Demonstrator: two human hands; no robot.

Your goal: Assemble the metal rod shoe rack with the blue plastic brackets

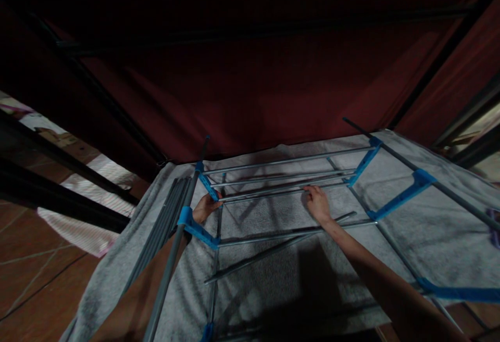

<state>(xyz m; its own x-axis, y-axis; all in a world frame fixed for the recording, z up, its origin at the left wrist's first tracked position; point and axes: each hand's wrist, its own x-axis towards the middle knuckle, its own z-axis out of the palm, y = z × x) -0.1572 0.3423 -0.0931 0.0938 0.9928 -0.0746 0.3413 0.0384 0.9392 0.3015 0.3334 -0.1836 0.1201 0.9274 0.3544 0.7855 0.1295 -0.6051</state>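
A rack frame of grey metal tubes with blue plastic brackets stands on a grey cloth. My left hand (205,208) reaches past the left upright tube (172,258) and closes on the lower end of the far left blue bracket (208,186). My right hand (318,205) pinches a thin grey tube (269,194) that runs across between the far brackets. The right end of this tube lies near the far right blue bracket (363,166). Nearer to me, a loose grey tube (258,254) lies slantwise beneath a fitted crossbar (269,238).
A bundle of several grey tubes (162,227) lies on the cloth (113,264) at the left. Behind stands a dark red panel (253,92) with black bars. Another blue bracket (464,293) sticks out at the lower right. Tiled floor (35,264) shows at the left.
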